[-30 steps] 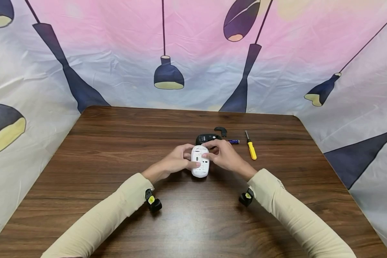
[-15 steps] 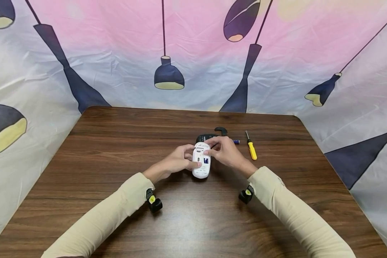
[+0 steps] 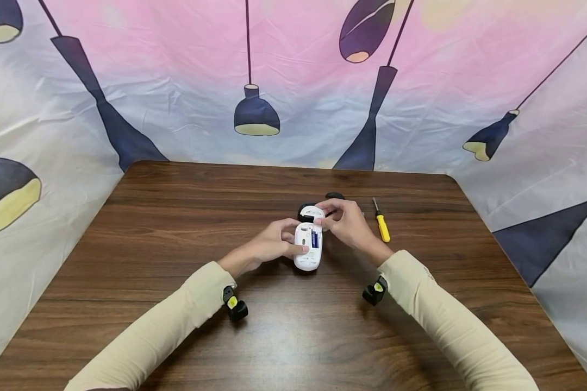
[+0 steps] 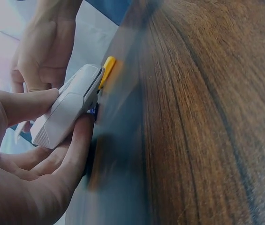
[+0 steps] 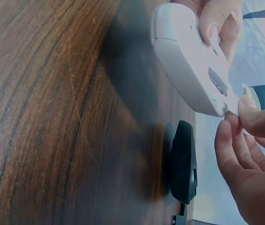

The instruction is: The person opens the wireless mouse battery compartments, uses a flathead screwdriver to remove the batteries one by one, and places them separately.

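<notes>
A white computer mouse (image 3: 307, 262) is held above the table with its underside turned up. My left hand (image 3: 273, 242) grips it from the left, thumb on the underside and fingers curled beneath, as the left wrist view shows. A blue battery (image 3: 315, 239) shows in the mouse's uncovered slot. At the far end, my right hand (image 3: 346, 221) pinches a white battery cover (image 3: 313, 211) between thumb and fingers. In the right wrist view the cover (image 5: 231, 103) overlaps the end of the mouse.
A black mouse (image 5: 184, 164) lies on the wooden table (image 3: 186, 201) just beyond the white one, partly hidden in the head view. Behind it is a curved black cover (image 3: 333, 195). A yellow-handled screwdriver (image 3: 382, 228) lies to the right. Patterned cloth (image 3: 191, 108) hangs beyond the table.
My right hand has drawn the white battery cover away from me along the mouse, uncovering the blue battery. My left hand has kept its grip and shifted slightly right.
</notes>
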Motion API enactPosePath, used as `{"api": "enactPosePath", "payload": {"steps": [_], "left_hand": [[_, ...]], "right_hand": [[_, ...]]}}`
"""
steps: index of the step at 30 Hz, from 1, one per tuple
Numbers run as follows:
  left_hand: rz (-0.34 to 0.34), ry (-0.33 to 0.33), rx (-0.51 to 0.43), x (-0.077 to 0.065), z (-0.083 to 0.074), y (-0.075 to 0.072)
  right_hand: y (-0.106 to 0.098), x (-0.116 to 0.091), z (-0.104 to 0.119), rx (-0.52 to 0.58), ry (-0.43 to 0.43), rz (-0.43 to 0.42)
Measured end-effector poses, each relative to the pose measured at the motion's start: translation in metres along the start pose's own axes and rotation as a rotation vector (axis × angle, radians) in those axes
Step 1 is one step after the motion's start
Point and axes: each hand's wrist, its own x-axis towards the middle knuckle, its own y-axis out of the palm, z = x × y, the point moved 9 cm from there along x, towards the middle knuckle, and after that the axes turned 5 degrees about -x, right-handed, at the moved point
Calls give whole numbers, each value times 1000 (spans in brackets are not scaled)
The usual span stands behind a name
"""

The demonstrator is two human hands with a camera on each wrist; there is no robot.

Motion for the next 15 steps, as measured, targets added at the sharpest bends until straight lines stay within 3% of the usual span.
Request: {"api": "enactPosePath", "payload": {"steps": [6,15], "left_hand": [[2,8,3,1,0,1],[-6,12,7,1,-1,-1]], "right_hand": [[-7,0,-2,102,12,-32],[-24,-3,-12,40,40,-70]]}}
